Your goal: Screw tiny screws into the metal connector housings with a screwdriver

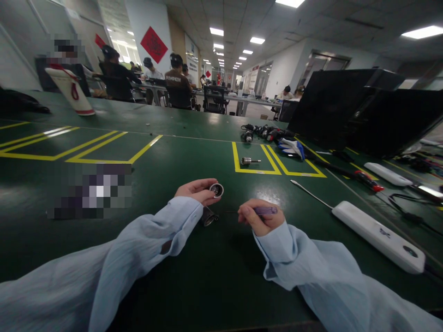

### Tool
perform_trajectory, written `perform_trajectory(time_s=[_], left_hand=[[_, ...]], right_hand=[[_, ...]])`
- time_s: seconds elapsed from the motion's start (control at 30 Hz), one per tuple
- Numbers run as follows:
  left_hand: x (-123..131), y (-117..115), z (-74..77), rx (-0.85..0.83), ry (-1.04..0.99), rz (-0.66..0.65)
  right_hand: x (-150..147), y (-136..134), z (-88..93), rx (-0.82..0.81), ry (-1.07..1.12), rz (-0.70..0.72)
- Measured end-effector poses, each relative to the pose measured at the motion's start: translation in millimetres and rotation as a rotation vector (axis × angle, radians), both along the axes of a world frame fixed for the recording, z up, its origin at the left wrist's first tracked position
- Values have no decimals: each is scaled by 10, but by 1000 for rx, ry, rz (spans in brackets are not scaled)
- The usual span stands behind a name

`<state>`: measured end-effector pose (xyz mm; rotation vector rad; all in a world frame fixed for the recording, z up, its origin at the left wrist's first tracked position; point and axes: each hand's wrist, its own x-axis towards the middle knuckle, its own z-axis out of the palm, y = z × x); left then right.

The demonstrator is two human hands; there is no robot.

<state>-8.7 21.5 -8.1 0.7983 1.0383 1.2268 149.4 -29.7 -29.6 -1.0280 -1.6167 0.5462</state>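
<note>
Between the thumb and fingers of my left hand (196, 190) is a round metal cup-shaped part (217, 190), its open end turned toward my right side. Just below that hand a dark cylindrical metal part (208, 216) lies on the green table (221, 286), partly hidden by my sleeve. My right hand (261, 216) is closed around a screwdriver with a translucent purple handle (266, 210). Its thin shaft points left toward the metal parts, apart from the cup-shaped part. Farther back, a silver metal piece with a thin stem (249, 161) lies inside a yellow-taped rectangle.
A white power strip (377, 235) with a cable lies at right, near a red-and-black screwdriver (368, 180). Behind are blue-and-white gloves (291, 148), a cluster of dark metal parts (258, 133) and black monitors (342, 106). A white tumbler (71, 90) stands at left. People sit beyond.
</note>
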Motion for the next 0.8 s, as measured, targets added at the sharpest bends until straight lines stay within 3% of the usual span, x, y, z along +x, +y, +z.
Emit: perform_trajectory(time_s=[0.2, 0.5, 0.7, 0.8], left_hand=[[7, -12, -1, 18, -22, -13], [15, -29, -10, 40, 24, -13], [12, -25, -23, 47, 36, -11], [8, -21, -28, 52, 36, -20]], right_hand=[[6, -4, 23, 66, 12, -26], [26, 74, -8, -126, -9, -147], [24, 114, -37, -179, -45, -109], [29, 141, -20, -301, 42, -76]])
